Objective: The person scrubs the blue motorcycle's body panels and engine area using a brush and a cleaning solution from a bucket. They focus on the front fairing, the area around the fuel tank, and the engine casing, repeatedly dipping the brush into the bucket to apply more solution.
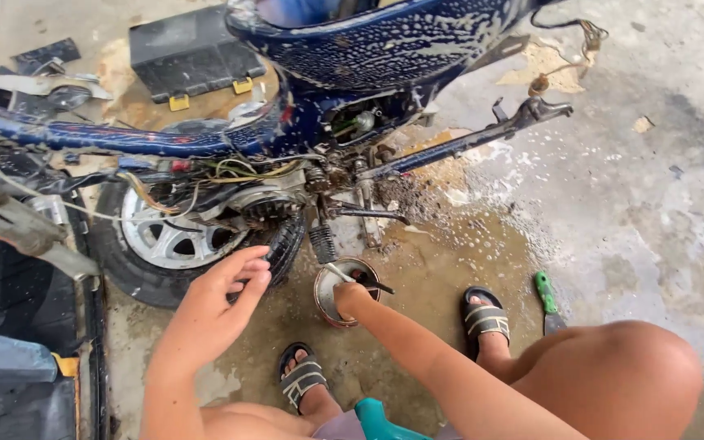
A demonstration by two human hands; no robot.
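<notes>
Right hand in tin, fingertips hidden

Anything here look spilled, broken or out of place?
Yes. The blue motorbike is stripped, loose wires hanging above the rear wheel, and dirty water pools on the concrete floor. The right hand dips into a small metal can; the left hand hangs open.

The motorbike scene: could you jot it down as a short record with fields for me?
Place: wet, muddy concrete floor
Main thing: stripped blue motorbike, soapy, wiring exposed
Rear wheel: on the ground, silver spokes
Right hand: dipped into a small round tin, gripping a tool
Left hand: open, hovering near the tyre
Nearby: green-handled tool by right foot; black case behind
</notes>
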